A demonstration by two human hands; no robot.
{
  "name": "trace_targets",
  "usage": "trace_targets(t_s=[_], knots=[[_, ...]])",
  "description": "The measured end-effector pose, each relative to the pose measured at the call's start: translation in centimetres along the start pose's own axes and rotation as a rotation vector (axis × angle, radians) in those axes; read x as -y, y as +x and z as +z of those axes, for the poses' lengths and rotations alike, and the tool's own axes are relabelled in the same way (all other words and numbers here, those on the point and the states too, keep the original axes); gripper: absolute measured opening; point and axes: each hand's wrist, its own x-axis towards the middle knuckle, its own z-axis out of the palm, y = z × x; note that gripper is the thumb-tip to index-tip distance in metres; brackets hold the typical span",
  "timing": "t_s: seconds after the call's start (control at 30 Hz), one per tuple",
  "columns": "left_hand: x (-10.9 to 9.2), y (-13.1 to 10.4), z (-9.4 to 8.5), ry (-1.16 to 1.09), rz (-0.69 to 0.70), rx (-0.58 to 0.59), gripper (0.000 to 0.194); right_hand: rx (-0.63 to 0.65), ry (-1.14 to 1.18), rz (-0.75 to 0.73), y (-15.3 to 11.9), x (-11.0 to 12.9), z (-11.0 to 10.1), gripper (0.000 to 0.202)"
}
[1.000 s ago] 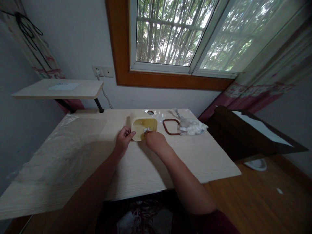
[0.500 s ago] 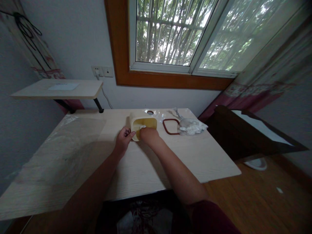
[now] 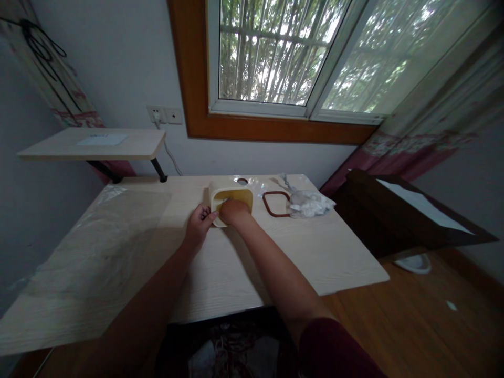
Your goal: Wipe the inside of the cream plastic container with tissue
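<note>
A cream plastic container (image 3: 232,192) with a yellowish inside stands near the back of the table, its opening toward me. My left hand (image 3: 200,222) is closed at its left front corner, thumb on the rim. Inside the opening is my right hand (image 3: 234,211), fingers curled and pointing left. A small pale bit shows by its fingertips, too hidden to name. Right of the container lies a reddish-brown rounded-square frame (image 3: 265,203). Touching the frame is a clear plastic bag (image 3: 311,203) with white crumpled stuff in it.
The pale wooden table (image 3: 315,252) has a cable hole (image 3: 242,181) at the back. Clear plastic film (image 3: 118,236) covers its left part. A raised shelf (image 3: 94,149) stands at the back left, holding a sheet of paper. A dark brown piece of furniture (image 3: 366,220) stands at the right.
My right hand has moved slightly left and deeper into the container. The white thing seen by its fingers before is now mostly hidden. My left hand stays at the rim.
</note>
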Motion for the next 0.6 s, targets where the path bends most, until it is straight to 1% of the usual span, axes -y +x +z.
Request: trace_targets(t_s=[0.23, 0.47, 0.6], knots=[[0.19, 0.13, -0.05, 0.021, -0.002, 0.014, 0.036, -0.045, -0.013, -0.071, -0.04, -0.36, 0.36, 0.046], [0.34, 0.32, -0.37, -0.056, -0.039, 0.034, 0.037, -0.059, -0.020, -0.125, 0.06, -0.02, 0.14, 0.047], [0.21, 0.22, -0.39, -0.086, -0.047, 0.040, 0.037, -0.061, -0.019, -0.183, -0.25, 0.14, -0.15, 0.043]])
